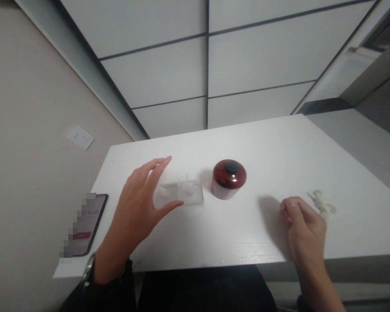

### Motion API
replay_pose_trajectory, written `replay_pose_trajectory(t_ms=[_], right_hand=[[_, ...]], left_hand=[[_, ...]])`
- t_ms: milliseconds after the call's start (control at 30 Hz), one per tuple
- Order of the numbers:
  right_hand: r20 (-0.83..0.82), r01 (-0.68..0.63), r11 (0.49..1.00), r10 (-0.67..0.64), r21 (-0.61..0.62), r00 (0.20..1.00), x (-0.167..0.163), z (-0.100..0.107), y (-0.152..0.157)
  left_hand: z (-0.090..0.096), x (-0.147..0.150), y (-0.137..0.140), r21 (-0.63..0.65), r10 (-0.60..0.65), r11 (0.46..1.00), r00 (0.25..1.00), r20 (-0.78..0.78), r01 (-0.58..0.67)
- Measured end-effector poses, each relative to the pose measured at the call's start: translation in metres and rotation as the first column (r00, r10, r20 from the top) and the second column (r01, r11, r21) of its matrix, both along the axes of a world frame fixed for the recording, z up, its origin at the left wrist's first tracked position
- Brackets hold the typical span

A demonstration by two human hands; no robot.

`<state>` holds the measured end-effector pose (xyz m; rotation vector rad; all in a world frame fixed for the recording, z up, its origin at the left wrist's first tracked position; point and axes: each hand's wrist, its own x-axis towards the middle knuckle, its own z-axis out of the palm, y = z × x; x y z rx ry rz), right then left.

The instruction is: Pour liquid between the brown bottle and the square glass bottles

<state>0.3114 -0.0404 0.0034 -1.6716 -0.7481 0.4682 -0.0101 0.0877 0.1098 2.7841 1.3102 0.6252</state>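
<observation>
In the head view, the left hand point(138, 197) reached forward from the near edge of the worktop point(214, 238), back of the hand up, its wrist wearing a metallic watch point(89, 268) beside a black sleeve point(127, 279). Its grip was spread wide, the thumb pointing right and the fingers arched ahead, so the two made a broad C. The clear box point(197, 197) lay left of centre on the worktop, partly behind that hand; whether the thumb touched it could not be told. The right hand point(307, 227) came up from the near right, its grip curled inward with the thumb laid against the folded fingers; whether anything was inside could not be seen. A pale, crumpled, irregular piece point(323, 203) lay just beyond it.

The box was a low transparent rectangle with a divider and blurred, rounded whitish shapes within. Just right of it a squat jar point(225, 190) stood upright, round and paler below, under a glossy dark red domed lid point(219, 175) with a black knob point(232, 167). The worktop was smooth and white, with faint grain near its front edge.
</observation>
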Motion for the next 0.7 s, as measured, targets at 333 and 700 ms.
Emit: replay_pose_trajectory(t_ms=[333, 700], right_hand=[[0.049, -0.028, 0.999, 0.026, 0.035, 0.998, 0.002, -0.005, 0.002], [0.271, -0.085, 0.995, 0.068, 0.049, 0.96, -0.003, -0.004, 0.0]], left_hand=[[-0.079, -0.049, -0.008, -0.45, 0.175, 0.893, 0.901, 0.396, 0.024], [-0.089, -0.017, -0.001, -0.417, 0.149, 0.904, 0.843, 0.516, 0.096]])
